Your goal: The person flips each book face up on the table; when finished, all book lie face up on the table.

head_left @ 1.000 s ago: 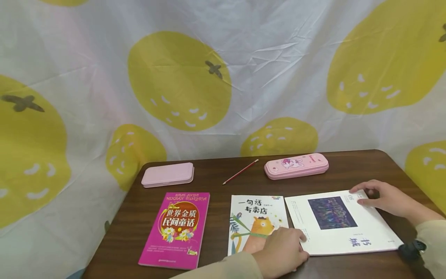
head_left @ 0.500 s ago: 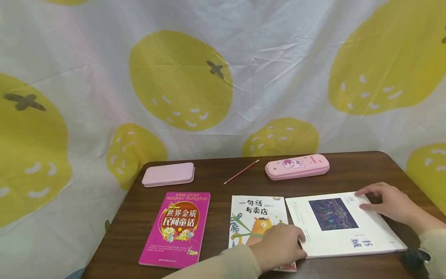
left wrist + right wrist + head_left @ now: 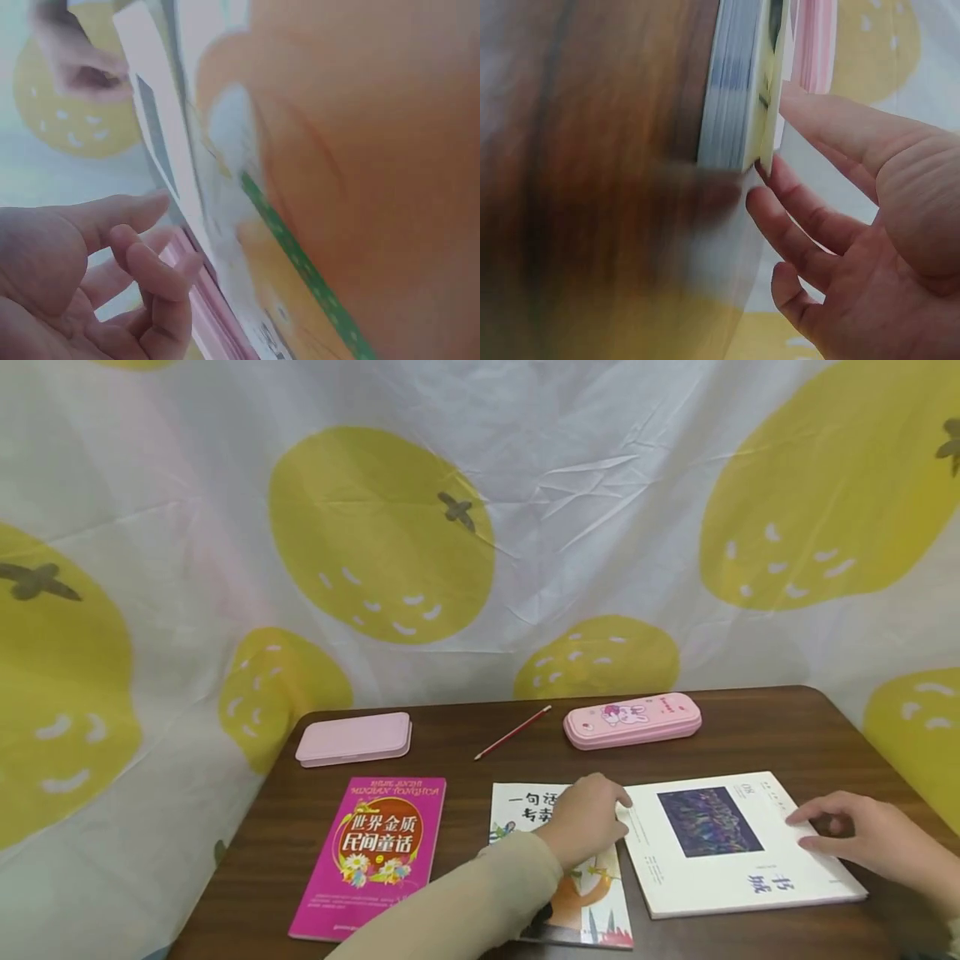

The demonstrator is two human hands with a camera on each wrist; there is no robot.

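My left hand (image 3: 585,822) is over the picture book (image 3: 615,910), its fingertips by the left edge of the white magazine (image 3: 735,877). In the left wrist view the fingers (image 3: 169,274) are loosely bent with nothing between them. The forearm and hand hide part of the picture book's cover, which shows an orange animal. At the magazine's right edge, my right hand (image 3: 862,835) touches the cover with thumb and fingertips. In the right wrist view the magazine's page edges (image 3: 727,97) show, with the cover slightly apart from the pages, and the fingers (image 3: 795,217) reach its corner.
A magenta book (image 3: 375,893) lies at the left of the brown table (image 3: 772,722). Along the back are a plain pink case (image 3: 352,739), a red pencil (image 3: 513,732) and a pink pencil case with a rabbit (image 3: 633,721). A fruit-print curtain (image 3: 390,677) hangs behind.
My left hand has moved away from me, from the magazine's near left corner towards its far left corner. The right hand has slid nearer along the right edge, and the magazine has turned slightly.
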